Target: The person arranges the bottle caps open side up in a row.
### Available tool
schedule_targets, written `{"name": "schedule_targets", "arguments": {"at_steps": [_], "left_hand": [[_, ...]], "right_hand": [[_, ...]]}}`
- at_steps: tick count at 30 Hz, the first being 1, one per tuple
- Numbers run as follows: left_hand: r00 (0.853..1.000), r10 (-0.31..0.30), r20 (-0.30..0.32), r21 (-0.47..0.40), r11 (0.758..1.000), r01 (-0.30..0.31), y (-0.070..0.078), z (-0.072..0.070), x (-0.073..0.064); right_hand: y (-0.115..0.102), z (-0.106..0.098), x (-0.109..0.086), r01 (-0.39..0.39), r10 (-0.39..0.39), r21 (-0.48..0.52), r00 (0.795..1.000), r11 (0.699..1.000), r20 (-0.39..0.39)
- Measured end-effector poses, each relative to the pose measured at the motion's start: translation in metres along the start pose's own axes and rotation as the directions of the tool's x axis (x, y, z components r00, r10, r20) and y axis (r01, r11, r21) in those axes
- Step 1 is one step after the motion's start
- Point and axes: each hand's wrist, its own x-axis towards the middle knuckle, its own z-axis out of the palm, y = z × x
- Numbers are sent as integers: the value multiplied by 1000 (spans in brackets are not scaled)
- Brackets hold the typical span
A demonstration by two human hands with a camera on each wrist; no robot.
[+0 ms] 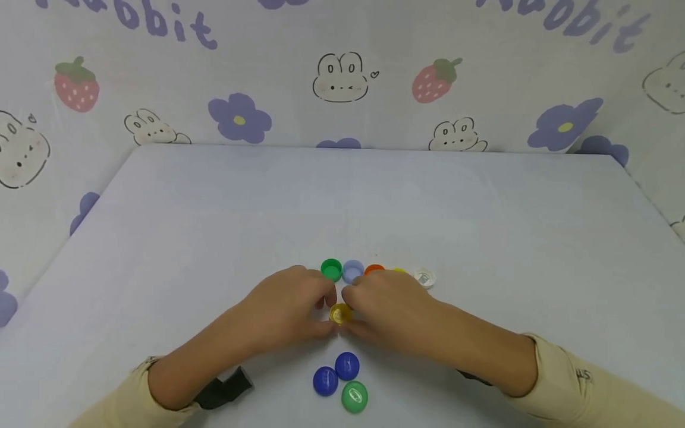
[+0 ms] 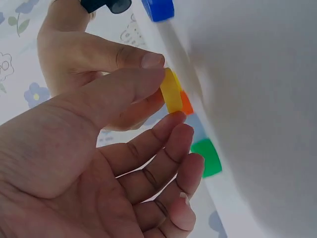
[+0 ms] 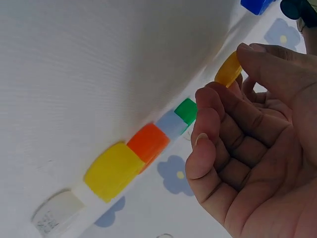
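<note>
Both hands meet over a small amber-yellow bottle cap (image 1: 340, 313), its hollow side facing up in the head view. My left hand (image 1: 291, 309) pinches it from the left between thumb and index finger, as the left wrist view shows at the cap's edge (image 2: 172, 90). From the right, my right hand (image 1: 396, 309) pinches the same cap (image 3: 228, 69) with thumb and index finger. Beyond the hands runs a row of caps: green (image 1: 331, 270), light blue (image 1: 353, 271), orange (image 1: 375, 269), yellow (image 1: 398, 270) and clear (image 1: 425, 278). The hands partly hide the orange and yellow ones.
Nearer the body lie two dark blue caps (image 1: 325, 381) and a lighter green cap (image 1: 355, 396), tops up. They rest on a white-covered table (image 1: 342, 202). A printed cloth (image 1: 289, 71) hangs behind it. A black wrist strap (image 1: 225, 389) is at the left wrist.
</note>
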Motion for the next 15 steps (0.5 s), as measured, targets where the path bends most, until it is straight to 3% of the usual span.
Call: {"name": "schedule_targets", "arguments": {"at_steps": [9, 15], "left_hand": [[996, -73, -41, 58, 995, 76, -10, -6, 2], [995, -84, -45, 84, 993, 88, -14, -8, 4]], "right_hand": [[-2, 0, 18, 0, -3, -65, 999, 998, -48], [-3, 2, 24, -21, 16, -87, 998, 996, -55]]}}
